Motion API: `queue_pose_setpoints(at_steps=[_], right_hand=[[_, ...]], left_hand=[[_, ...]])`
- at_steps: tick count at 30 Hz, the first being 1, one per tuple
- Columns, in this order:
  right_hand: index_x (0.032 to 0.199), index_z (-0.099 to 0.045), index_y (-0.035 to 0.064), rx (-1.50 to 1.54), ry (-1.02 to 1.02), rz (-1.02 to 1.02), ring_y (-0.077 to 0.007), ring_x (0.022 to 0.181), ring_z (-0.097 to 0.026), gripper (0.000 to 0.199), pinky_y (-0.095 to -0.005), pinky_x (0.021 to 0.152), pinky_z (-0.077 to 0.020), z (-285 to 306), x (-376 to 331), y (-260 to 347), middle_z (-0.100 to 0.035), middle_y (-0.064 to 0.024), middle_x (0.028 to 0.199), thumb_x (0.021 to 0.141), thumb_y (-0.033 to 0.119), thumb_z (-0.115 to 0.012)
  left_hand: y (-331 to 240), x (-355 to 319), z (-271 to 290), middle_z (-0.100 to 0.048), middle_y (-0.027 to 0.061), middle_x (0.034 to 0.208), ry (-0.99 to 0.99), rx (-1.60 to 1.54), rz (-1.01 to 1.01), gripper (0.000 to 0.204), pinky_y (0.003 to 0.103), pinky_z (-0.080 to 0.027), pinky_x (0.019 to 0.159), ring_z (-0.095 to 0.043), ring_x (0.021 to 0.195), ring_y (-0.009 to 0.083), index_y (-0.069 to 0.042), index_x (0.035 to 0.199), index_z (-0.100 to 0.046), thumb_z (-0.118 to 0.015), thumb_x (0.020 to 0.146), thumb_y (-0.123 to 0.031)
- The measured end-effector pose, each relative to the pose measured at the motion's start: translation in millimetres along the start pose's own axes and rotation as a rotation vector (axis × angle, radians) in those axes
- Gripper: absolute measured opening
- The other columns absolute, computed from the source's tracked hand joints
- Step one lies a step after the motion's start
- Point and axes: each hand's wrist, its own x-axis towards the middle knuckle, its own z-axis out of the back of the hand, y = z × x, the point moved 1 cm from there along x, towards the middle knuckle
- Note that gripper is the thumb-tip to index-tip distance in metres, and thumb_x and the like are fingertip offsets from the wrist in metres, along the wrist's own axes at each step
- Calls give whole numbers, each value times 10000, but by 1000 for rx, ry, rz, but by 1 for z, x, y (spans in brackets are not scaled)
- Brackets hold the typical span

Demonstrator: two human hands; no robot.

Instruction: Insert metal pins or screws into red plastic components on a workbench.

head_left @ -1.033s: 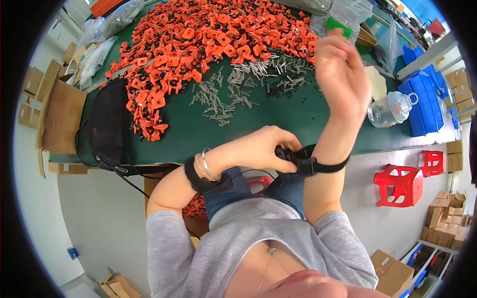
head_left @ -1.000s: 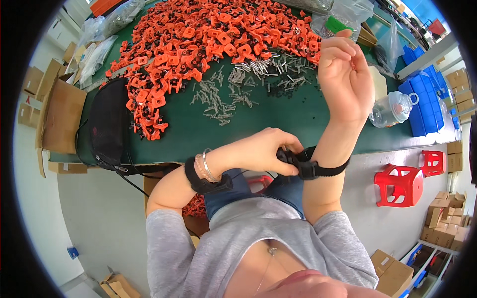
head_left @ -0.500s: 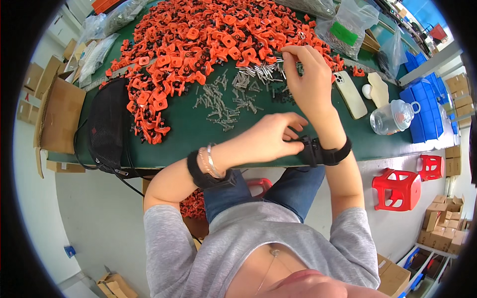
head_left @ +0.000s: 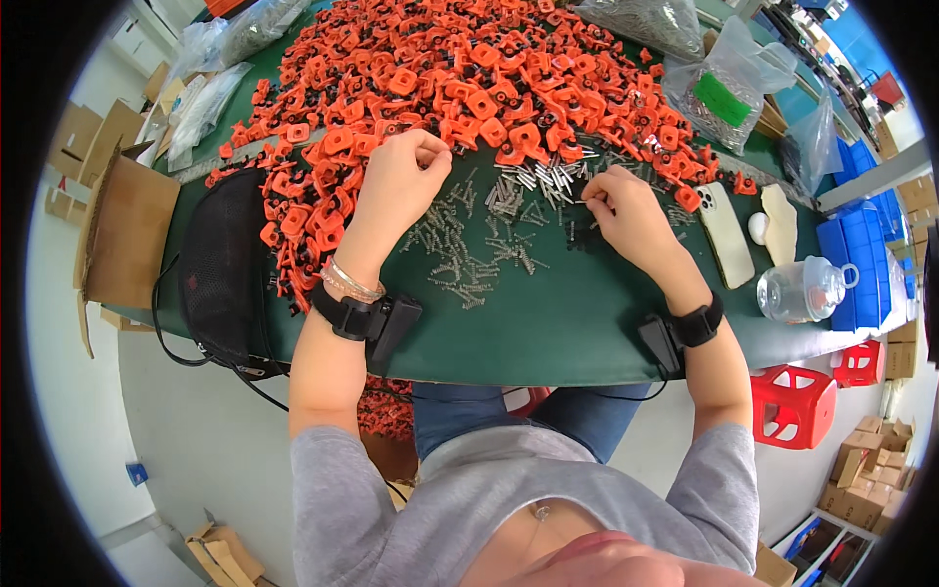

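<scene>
My left hand [head_left: 401, 186] is at the near edge of a large heap of orange plastic parts with black knobs [head_left: 391, 83]. Its fingers are curled together, and anything between them is hidden. My right hand [head_left: 631, 215] pinches thumb to fingertips beside a cluster of silver metal pins [head_left: 548, 179] and small black pieces [head_left: 579, 233]. Whatever lies in that pinch is too small to make out. Between the two hands, thin metal springs [head_left: 455, 249] are scattered over the green tabletop [head_left: 509, 338].
A black bag [head_left: 225, 264] and an open cardboard box [head_left: 132, 230] are at the left. On the right lie a phone [head_left: 727, 235], a clear plastic jar [head_left: 797, 291] and blue bins [head_left: 856, 264]. Plastic bags of metal parts [head_left: 724, 98] stand behind. Red stools [head_left: 794, 406] are below.
My left hand has moved from the table's front edge up and left to the orange heap. My right hand has dropped lower, toward the pins and black pieces. The whole view has shifted slightly.
</scene>
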Motion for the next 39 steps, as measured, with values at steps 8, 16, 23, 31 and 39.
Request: queue_pose_setpoints(at_steps=[8,16,23,31,39], right_hand=[[874,-544,-14,245,-162,-56,-212,645,-568,122,-286,607,-451,10,-6,0,-563,-133,765,762,-44,-583],[862,-581,-29,338,-214,-66,-149,646,-579,108,-254,640,-467,7,-6,6,-596,-81,728,765,2,-618],[875,-600,-13,540,-150,-114,-118,681,-598,101,-244,636,-473,0,-8,10,-623,-62,731,783,23,-616],[866,-606,-26,843,-88,-205,-74,689,-585,98,-205,621,-465,1,-10,12,-626,-41,753,808,52,-621],[885,-618,-15,929,35,-134,-50,681,-564,116,-195,632,-469,3,-17,29,-619,-14,756,793,48,-647]], left_hand=[[10,3,-15,-596,56,692,-81,246,-102,156,269,-421,561,-533,586,132,-6,851,-629,-638,753,-127],[5,-1,-32,-563,77,767,-63,524,-195,126,326,-447,632,-567,702,222,-44,808,-631,-660,726,-136],[8,0,-32,-581,74,786,-112,449,-198,72,312,-455,640,-586,727,214,-37,823,-596,-605,776,-92],[-32,-31,-35,-619,17,798,301,-348,18,134,196,-447,630,-567,707,68,7,908,-601,-606,846,-111],[-36,-44,-42,-621,36,805,436,-630,155,151,203,-456,643,-574,711,82,10,927,-610,-614,838,-112]])
